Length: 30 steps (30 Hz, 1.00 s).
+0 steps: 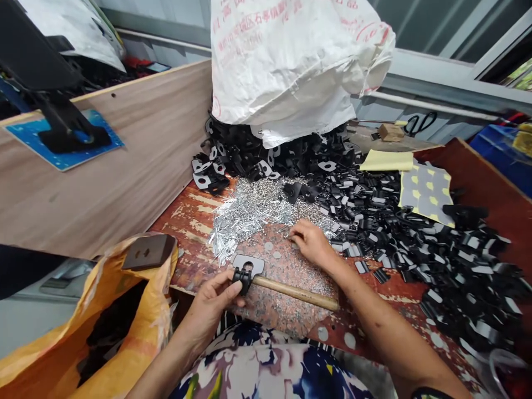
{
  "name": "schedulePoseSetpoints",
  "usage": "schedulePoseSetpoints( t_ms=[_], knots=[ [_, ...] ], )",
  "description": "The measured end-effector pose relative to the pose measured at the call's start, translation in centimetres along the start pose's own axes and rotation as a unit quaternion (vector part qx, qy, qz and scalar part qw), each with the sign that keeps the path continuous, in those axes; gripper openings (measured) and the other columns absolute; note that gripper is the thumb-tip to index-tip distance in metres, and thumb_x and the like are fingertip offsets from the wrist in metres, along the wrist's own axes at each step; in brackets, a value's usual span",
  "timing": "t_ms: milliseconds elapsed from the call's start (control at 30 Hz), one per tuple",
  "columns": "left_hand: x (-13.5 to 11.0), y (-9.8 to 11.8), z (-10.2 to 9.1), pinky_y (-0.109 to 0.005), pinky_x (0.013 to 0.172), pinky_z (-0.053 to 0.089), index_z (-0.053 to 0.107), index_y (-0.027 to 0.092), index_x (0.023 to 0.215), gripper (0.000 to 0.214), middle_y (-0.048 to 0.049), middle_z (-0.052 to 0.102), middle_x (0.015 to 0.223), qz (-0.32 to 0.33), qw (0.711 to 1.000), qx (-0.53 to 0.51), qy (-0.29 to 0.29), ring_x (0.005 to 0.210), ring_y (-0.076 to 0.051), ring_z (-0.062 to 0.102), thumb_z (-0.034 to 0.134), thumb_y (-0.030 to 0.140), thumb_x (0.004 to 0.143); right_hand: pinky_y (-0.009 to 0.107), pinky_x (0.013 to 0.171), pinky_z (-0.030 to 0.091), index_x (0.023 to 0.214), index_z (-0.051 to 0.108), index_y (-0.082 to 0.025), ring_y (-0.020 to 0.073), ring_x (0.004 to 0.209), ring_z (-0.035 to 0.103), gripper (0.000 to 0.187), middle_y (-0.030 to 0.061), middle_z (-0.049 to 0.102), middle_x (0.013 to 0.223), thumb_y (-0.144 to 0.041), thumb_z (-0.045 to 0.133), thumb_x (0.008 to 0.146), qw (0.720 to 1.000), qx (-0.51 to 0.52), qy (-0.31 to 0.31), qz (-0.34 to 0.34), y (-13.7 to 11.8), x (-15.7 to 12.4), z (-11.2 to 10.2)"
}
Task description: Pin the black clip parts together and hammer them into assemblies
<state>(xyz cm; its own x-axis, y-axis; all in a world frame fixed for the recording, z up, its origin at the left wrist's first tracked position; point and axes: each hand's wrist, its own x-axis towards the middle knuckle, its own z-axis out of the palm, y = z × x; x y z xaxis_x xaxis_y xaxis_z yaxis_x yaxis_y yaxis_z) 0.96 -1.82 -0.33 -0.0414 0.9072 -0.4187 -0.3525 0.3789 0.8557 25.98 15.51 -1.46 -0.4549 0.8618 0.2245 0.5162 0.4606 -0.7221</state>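
My left hand (211,302) pinches a small black clip (241,277) against a grey tabbed plate (248,265) on a speckled stone slab (286,277). A wooden-handled hammer (297,292) lies on the slab just right of that hand. My right hand (310,241) rests fingers-down at the edge of a heap of small silver pins (249,213), its fingertips curled on something I cannot make out.
Piles of black clips (436,244) cover the right and back of the red worn table (195,221). A white sack (291,66) stands behind. An orange bag (83,332) sits at lower left, a wooden board (124,149) on the left, yellow sheets (426,188) and scissors (419,123) at the right.
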Motion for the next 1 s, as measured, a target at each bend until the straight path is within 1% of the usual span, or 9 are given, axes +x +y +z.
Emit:
schedulePoseSetpoints(
  t_ms=[67, 333, 467, 533, 633, 733, 800, 900, 1000],
  knots=[
    [0.1, -0.1, -0.2, -0.023, 0.063, 0.044, 0.072, 0.017, 0.082, 0.032, 0.0008, 0.063, 0.084, -0.006, 1.000, 0.005, -0.002, 0.061, -0.010, 0.058, 0.087, 0.044, 0.073, 0.032, 0.072, 0.052, 0.087, 0.067, -0.020, 0.0166, 0.076, 0.061, 0.009, 0.0024, 0.065, 0.084, -0.018, 0.058, 0.087, 0.999, 0.032, 0.021, 0.018, 0.5, 0.3, -0.1],
    [0.6, -0.6, -0.5, -0.023, 0.064, 0.046, 0.073, 0.018, 0.082, 0.034, 0.0011, 0.064, 0.085, -0.016, 1.000, 0.018, 0.004, 0.062, -0.011, 0.060, 0.087, 0.047, 0.072, 0.032, 0.069, 0.053, 0.101, 0.066, -0.020, 0.0173, 0.076, 0.064, 0.020, 0.0042, 0.072, 0.091, -0.034, 0.056, 0.092, 0.991, 0.067, 0.100, 0.049, 0.7, 0.7, -0.5],
    [0.5, -0.6, -0.4, -0.022, 0.062, 0.045, 0.073, 0.018, 0.083, 0.039, 0.0015, 0.064, 0.087, -0.020, 1.000, 0.008, 0.022, 0.060, -0.010, 0.061, 0.089, 0.051, 0.070, 0.040, 0.087, 0.048, 0.094, 0.071, -0.020, 0.0233, 0.093, 0.063, 0.013, 0.0079, 0.074, 0.098, -0.025, 0.059, 0.091, 0.990, 0.007, 0.128, 0.057, 0.5, -0.6, -2.1],
    [0.5, -0.4, -0.2, -0.021, 0.061, 0.044, 0.072, 0.018, 0.081, 0.040, 0.0023, 0.061, 0.083, -0.018, 1.000, 0.000, 0.024, 0.058, -0.010, 0.061, 0.090, 0.052, 0.068, 0.045, 0.096, 0.041, 0.094, 0.073, -0.021, 0.0273, 0.106, 0.058, 0.015, 0.0092, 0.074, 0.107, -0.021, 0.059, 0.092, 0.986, -0.079, 0.137, 0.048, -0.3, -1.8, -2.8],
    [0.4, -0.1, 0.1, -0.020, 0.057, 0.043, 0.072, 0.018, 0.081, 0.039, 0.0022, 0.059, 0.080, -0.019, 0.999, -0.017, 0.020, 0.057, -0.009, 0.057, 0.091, 0.049, 0.067, 0.041, 0.092, 0.039, 0.098, 0.074, -0.023, 0.0254, 0.103, 0.058, 0.017, 0.0067, 0.074, 0.104, -0.020, 0.057, 0.097, 0.976, -0.205, 0.076, -0.009, -2.1, -3.9, -2.8],
    [0.3, 0.1, 0.0, -0.017, 0.051, 0.038, 0.074, 0.018, 0.082, 0.035, 0.0011, 0.056, 0.080, 0.011, 0.999, -0.019, 0.026, 0.059, -0.008, 0.046, 0.089, 0.046, 0.070, 0.035, 0.085, 0.039, 0.097, 0.073, -0.025, 0.0193, 0.088, 0.061, 0.016, 0.0003, 0.073, 0.090, -0.020, 0.058, 0.099, 0.978, -0.200, -0.026, -0.046, -3.7, -5.2, -1.3],
    [0.2, 0.2, -0.3, -0.015, 0.050, 0.037, 0.076, 0.017, 0.082, 0.031, 0.0002, 0.055, 0.081, 0.040, 0.998, -0.006, 0.043, 0.062, -0.008, 0.043, 0.089, 0.044, 0.071, 0.034, 0.084, 0.039, 0.096, 0.072, -0.025, 0.0185, 0.086, 0.061, 0.013, -0.0008, 0.072, 0.088, -0.021, 0.060, 0.099, 0.977, -0.207, -0.042, -0.039, -4.3, -5.4, 0.1],
    [0.0, 0.2, -0.7, -0.017, 0.057, 0.047, 0.078, 0.018, 0.081, 0.028, -0.0011, 0.058, 0.086, 0.059, 0.997, 0.017, 0.051, 0.065, -0.009, 0.048, 0.088, 0.042, 0.072, 0.034, 0.081, 0.039, 0.093, 0.071, -0.022, 0.0211, 0.089, 0.059, 0.009, 0.0033, 0.070, 0.090, -0.025, 0.063, 0.097, 0.962, -0.268, -0.037, -0.039, -4.5, -4.6, 2.1],
    [-0.1, 0.2, -0.8, -0.022, 0.061, 0.054, 0.080, 0.019, 0.083, 0.026, -0.0040, 0.060, 0.097, 0.065, 0.996, 0.045, 0.037, 0.073, -0.013, 0.055, 0.087, 0.042, 0.073, 0.035, 0.077, 0.039, 0.086, 0.068, -0.017, 0.0222, 0.088, 0.056, 0.014, 0.0081, 0.067, 0.090, -0.018, 0.058, 0.097, 0.940, -0.322, -0.052, -0.100, -4.8, -3.7, 3.2]
  ],
)
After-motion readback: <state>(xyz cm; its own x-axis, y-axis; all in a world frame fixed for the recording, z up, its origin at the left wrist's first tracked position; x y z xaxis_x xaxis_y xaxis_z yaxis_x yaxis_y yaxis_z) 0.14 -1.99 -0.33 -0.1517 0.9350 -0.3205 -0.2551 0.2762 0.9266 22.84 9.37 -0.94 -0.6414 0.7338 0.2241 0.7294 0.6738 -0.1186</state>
